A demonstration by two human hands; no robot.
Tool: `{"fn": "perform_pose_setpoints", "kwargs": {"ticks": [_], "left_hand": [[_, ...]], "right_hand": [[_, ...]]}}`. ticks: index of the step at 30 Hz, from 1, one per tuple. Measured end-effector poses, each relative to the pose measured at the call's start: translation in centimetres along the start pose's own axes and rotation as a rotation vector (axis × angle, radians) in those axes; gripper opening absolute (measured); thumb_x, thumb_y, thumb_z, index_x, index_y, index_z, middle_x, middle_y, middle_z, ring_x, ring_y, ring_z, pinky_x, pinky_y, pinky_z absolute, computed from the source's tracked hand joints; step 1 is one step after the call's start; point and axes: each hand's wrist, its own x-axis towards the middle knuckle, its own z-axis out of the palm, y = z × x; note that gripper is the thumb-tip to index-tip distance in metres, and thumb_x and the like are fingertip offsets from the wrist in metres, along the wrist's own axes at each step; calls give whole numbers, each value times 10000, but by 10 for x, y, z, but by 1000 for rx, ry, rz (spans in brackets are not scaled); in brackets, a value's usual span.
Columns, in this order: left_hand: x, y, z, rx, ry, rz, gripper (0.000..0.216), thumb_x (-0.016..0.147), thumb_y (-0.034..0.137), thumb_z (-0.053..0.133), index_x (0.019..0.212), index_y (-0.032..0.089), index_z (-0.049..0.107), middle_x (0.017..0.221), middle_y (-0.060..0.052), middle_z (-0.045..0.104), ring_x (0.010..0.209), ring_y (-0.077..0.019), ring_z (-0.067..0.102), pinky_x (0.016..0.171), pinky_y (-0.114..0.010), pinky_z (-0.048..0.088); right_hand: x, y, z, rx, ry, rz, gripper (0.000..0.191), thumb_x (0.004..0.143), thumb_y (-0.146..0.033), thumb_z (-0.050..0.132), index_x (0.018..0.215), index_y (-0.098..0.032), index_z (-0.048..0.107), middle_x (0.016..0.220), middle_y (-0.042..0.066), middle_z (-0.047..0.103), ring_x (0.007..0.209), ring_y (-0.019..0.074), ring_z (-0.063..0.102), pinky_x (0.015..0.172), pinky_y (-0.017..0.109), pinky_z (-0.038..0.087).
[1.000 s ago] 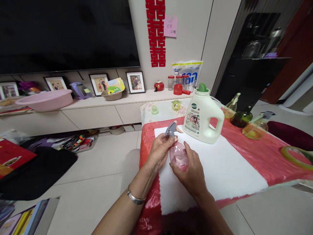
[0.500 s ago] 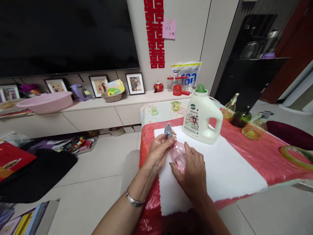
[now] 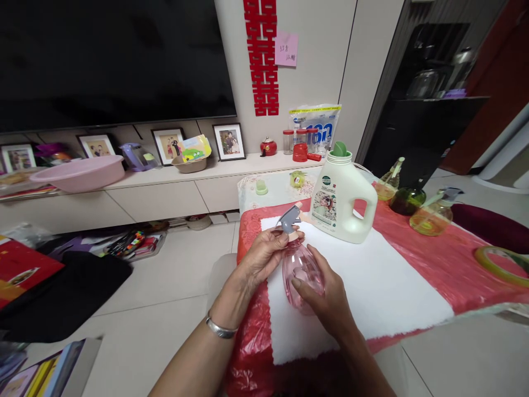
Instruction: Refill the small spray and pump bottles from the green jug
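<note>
As L fingers (image 3: 281, 241) & R fingers (image 3: 306, 290) clasp pink btl (image 3: 294, 267), white cloth (image 3: 390, 292) tops red tbl cover (image 3: 438, 267), TV (image 3: 111, 60) beyond.

The jug (image 3: 344, 201) reads "SilkGarden", the pink note (image 3: 286, 49) "35", and the red paper strip (image 3: 261, 60) repeats 囍.

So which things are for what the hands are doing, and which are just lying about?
Being used, it seems:
pink bottle, with the left hand at its neck and right hand on its body
grey spray top above it
white sheet underneath
maybe the big jug nearby

Probably just lying about:
pink basin
tape
red pot
</note>
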Motion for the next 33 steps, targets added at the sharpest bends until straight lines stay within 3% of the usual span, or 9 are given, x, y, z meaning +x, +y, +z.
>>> {"fn": "perform_pose_setpoints", "kwargs": {"ticks": [8,23,33], "left_hand": [[2,-1,5,34,99,22,499,513,337,999,911,125,784,842,-37,743,771,-130,670,841,-284,512],[5,19,5,207,-78,-3,550,490,360,1004,913,98,769,839,-48,735,806,-140,664,855,-280,490],[9,20,7,205,-141,-41,558,504,349,1001,946,117,750,804,-25,721,759,-123,658,813,-270,475]], "right_hand": [[2,0,-2,5,26,-48,795,830,-537,680,1470,-105,491,1354,136,601,1205,265,623,1033,379,539],[-3,-3,-8,228,-107,87,834,827,-600,710,1511,-190,465,1463,70,521,1338,255,529,1054,331,524],[-8,8,3,19,69,-115,813,877,-567,670,1527,-142,431,1436,95,544,1289,233,571,1080,302,500]]}}
